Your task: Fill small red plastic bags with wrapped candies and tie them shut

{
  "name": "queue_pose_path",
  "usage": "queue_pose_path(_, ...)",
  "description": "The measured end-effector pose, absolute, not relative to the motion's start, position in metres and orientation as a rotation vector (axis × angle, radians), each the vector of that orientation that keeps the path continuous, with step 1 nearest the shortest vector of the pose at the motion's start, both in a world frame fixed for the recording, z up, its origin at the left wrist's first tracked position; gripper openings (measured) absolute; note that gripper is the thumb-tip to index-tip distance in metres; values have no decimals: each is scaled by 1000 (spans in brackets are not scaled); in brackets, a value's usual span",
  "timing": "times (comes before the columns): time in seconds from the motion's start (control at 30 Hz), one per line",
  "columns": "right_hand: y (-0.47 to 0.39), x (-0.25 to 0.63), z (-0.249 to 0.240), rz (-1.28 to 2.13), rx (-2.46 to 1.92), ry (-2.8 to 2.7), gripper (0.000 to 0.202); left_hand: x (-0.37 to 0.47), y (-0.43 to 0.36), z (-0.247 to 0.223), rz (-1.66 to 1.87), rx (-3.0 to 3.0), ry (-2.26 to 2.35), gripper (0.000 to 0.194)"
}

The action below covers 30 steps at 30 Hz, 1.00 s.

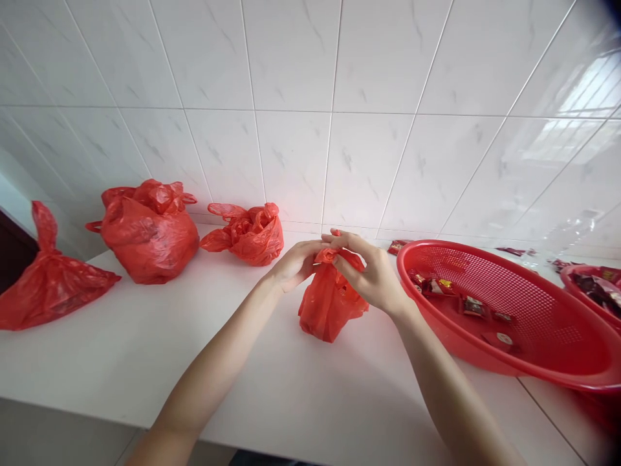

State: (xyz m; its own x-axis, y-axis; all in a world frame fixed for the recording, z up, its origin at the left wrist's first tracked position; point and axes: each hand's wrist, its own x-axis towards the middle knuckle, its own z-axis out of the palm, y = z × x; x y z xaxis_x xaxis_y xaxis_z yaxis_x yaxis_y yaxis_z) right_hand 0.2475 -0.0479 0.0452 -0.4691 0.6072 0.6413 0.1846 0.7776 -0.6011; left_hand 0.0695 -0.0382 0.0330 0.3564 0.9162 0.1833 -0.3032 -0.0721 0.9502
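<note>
A small red plastic bag [330,307] stands on the white counter in front of me, its top gathered and twisted between my hands. My left hand [299,263] closes on the left side of the bag's neck; its fingertips are partly hidden behind the plastic. From the right, my right hand [366,268] grips the same neck, thumb in front and fingers reaching over the top. A bit of red plastic pokes up between the fingers. What lies inside the bag cannot be made out.
Three knotted red bags stand to the left: a small one [255,236], a large full one [150,236] and one at the edge [58,285]. At right, a red mesh basket [485,252] holds several wrapped packets; a second basket [577,285] and clear bottle [565,236] sit beyond. Tiled wall behind.
</note>
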Motion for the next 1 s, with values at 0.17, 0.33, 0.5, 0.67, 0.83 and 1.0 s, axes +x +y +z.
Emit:
queue_pose_path(0.17, -44, 250, 47, 429, -503, -2149, 17, 65, -35, 31, 1179, 1239, 704, 16)
queue_pose_path(0.33, -39, 255, 47, 258, -502, -2253, 14, 59, -26, 25, 1277, 1206, 778, 19)
queue_pose_path(0.5, -39, 256, 44, 216, -437, -2467, 19, 45, -2, 1, 1394, 1099, 1009, 23)
queue_pose_path(0.67, -40, 256, 39, 388, -432, -2650, 25, 24, 21, -31, 1450, 1021, 1141, 23)
queue_pose_path(0.83, -44, 257, 40, 738, -371, -2577, 18, 18, 30, -51, 1446, 994, 1191, 22)
queue_pose_path(1.0, -48, 261, 51, 834, -440, -2509, 13, 19, 31, -44, 1490, 976, 1083, 25)
